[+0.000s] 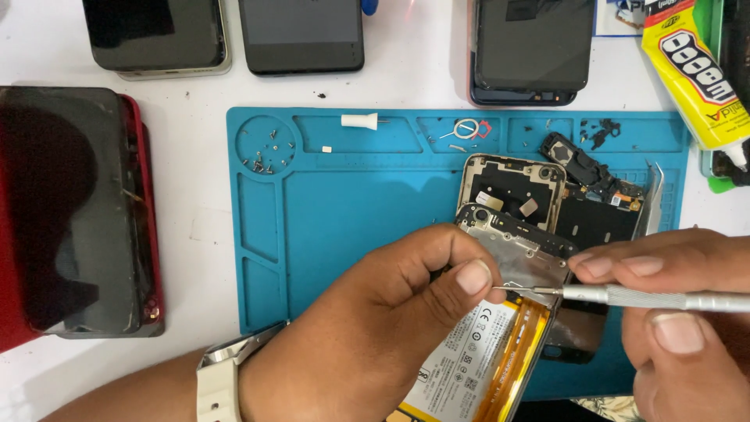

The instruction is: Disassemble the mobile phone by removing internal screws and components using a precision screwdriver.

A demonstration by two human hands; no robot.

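The left hand (375, 328) grips an opened phone (508, 266) while the right hand (680, 312) holds a screwdriver (625, 296) to it.

Work mat (344, 211) teal-blue on white tabletop (195, 94). Left of mat: tablet (70, 211), dark glass, red edge. On mat: opened phone (500, 312), silver metal plate, white battery, orange-yellow flex strips. Screwdriver (641, 297) silver. Right of mat: glue tube (691, 70) yellow, black-and-white lettering. Watch strap (220, 375) cream.

Clearly a phone repair workshop: blue repair mat (344, 219) with loose screws (264, 152) in its trays, several phones (301, 31) laid around on the white table (195, 227), glue tube (695, 74) nearby.
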